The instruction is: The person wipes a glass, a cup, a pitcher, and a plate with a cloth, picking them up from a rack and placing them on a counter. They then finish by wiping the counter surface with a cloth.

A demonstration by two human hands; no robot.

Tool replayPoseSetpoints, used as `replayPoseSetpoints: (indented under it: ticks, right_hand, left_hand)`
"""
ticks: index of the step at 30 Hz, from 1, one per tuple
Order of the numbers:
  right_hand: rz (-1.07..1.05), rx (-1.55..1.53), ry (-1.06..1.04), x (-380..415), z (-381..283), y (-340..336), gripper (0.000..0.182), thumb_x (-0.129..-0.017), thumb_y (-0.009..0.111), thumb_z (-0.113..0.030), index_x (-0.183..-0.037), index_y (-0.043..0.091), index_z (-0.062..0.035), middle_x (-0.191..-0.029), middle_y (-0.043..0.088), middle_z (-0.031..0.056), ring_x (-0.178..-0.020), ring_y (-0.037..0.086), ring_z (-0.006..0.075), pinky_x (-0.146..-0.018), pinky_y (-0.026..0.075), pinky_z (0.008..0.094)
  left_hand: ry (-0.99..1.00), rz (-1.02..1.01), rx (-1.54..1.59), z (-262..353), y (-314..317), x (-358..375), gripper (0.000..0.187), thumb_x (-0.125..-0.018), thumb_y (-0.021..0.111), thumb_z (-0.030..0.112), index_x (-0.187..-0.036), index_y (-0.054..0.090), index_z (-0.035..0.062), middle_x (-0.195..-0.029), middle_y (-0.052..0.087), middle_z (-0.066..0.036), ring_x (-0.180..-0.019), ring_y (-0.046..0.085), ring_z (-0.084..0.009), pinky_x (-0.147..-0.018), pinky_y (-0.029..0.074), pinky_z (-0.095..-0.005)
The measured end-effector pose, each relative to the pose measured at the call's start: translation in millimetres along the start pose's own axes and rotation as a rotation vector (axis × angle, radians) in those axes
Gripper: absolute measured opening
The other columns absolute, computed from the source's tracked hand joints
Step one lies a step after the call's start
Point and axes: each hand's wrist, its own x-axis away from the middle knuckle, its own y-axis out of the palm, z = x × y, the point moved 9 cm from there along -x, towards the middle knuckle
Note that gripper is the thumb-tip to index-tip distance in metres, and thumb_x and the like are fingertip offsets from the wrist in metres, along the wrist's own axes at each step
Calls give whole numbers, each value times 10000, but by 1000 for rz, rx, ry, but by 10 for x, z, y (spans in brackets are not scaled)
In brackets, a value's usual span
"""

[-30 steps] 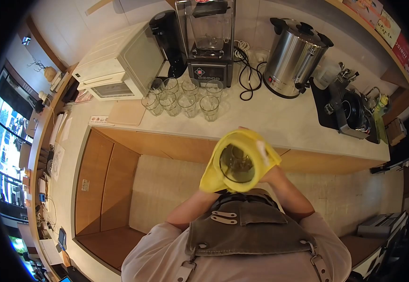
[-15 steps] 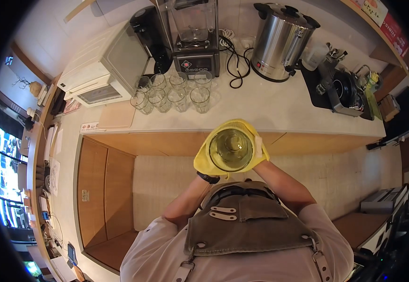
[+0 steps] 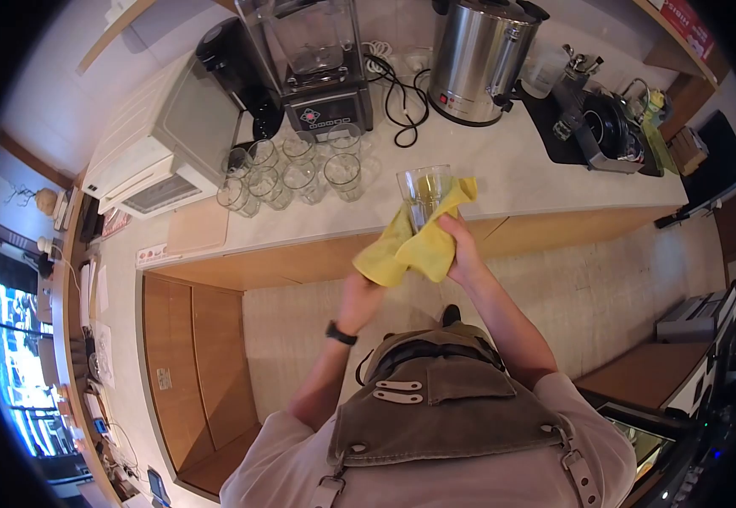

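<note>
A clear drinking glass (image 3: pixel 418 188) is held up in front of the counter edge, tilted slightly, its rim facing up and away from me. A yellow cloth (image 3: pixel 414 250) wraps its near side and lower part. My right hand (image 3: pixel 463 245) grips the glass through the cloth, thumb along the right side. My left hand (image 3: pixel 361 296) is at the cloth's lower left corner, smeared by motion, its fingers hidden behind the fabric. Several empty glasses (image 3: pixel 300 179) stand grouped upright on the counter to the left.
Behind the glasses are a blender (image 3: pixel 325 93), a black appliance (image 3: pixel 245 72) and a white toaster oven (image 3: pixel 160 161). A steel urn (image 3: pixel 482 63) stands at the back, a black cable (image 3: pixel 406 110) beside it. A dish rack (image 3: pixel 609 157) sits right on the counter (image 3: pixel 486 169).
The glass has moved forward towards the counter and tipped from facing me to nearly upright. My left hand has dropped away from it to the lower left, and the cloth hangs looser.
</note>
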Motion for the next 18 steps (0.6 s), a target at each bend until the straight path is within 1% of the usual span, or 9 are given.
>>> replayPoseSetpoints:
  ticks: [1, 4, 5, 7, 10, 13, 14, 16, 18]
  right_hand:
    - [-1, -79, 23, 32, -2, -60, 572, -954, 649, -324, -1416, 411, -85, -1222, 588, 98, -1057, 649, 221, -892, 569, 402]
    - [74, -180, 164, 56, 28, -286, 542, -972, 596, -444, -1368, 492, -89, -1171, 629, 88, -1023, 663, 229, -898, 567, 407]
    - [99, -180, 193, 47, 23, -339, 538, -974, 587, -458, -1356, 512, -88, -1168, 641, 92, -1025, 666, 230, -899, 567, 401]
    - [133, -175, 261, 5, 19, -384, 537, -977, 570, -488, -1333, 552, -85, -1161, 663, 101, -1029, 672, 234, -901, 566, 388]
    - [-36, -281, 288, -95, 1, -199, 489, -1020, 516, -423, -1342, 555, -57, -1223, 661, 114, -1072, 670, 243, -928, 558, 383]
    - [-163, -156, 186, -334, 97, -559, 435, -1055, 456, -334, -1359, 543, -35, -1262, 655, 112, -1105, 664, 246, -955, 548, 390]
    - [-271, -292, 242, -387, 110, -577, 383, -1065, 430, -256, -1348, 550, -29, -1261, 654, 110, -1094, 668, 239, -966, 545, 385]
    - [-248, 120, 124, -358, -128, -612, 389, -1057, 442, -280, -1339, 557, -39, -1238, 660, 114, -1079, 670, 242, -956, 548, 380]
    - [-175, 142, 201, -480, -220, -748, 397, -1049, 455, -311, -1325, 567, -48, -1211, 665, 115, -1063, 670, 242, -943, 549, 378]
  left_hand:
    - [-74, -24, 19, -82, -105, 9, 435, -899, 624, 0, -1328, 549, 5, -1242, 658, -148, -1154, 630, -235, -964, 497, -344]
    - [-13, 257, 28, 19, -597, 14, 396, -926, 563, -34, -1318, 556, 18, -1283, 629, -124, -1175, 604, -203, -966, 495, -326]
    - [9, 271, 67, 85, -595, 2, 398, -933, 556, -37, -1326, 550, 24, -1300, 615, -117, -1189, 592, -203, -974, 491, -326]
    - [58, 317, 140, 516, -558, -98, 404, -947, 540, -44, -1342, 538, 36, -1333, 588, -102, -1216, 566, -203, -989, 483, -327]
    - [23, 61, 407, 783, 98, -406, 611, -907, 682, 18, -1449, 401, 48, -1417, 506, -88, -1291, 499, -208, -1062, 428, -348]
    - [27, -144, 500, 878, 706, -640, 902, -819, 816, 63, -1537, 270, 84, -1496, 410, -80, -1374, 413, -202, -1125, 366, -377]
    - [33, -163, 479, 882, 822, -707, 921, -804, 818, 44, -1541, 265, 78, -1504, 403, -82, -1384, 406, -203, -1133, 362, -376]
    - [41, -212, 434, 861, 1060, -830, 960, -775, 822, 8, -1549, 257, 67, -1518, 391, -86, -1405, 393, -205, -1149, 354, -374]
    - [15, -68, 538, 777, 1195, -954, 982, -749, 845, 23, -1542, 267, 60, -1517, 393, -92, -1398, 399, -204, -1147, 354, -372]
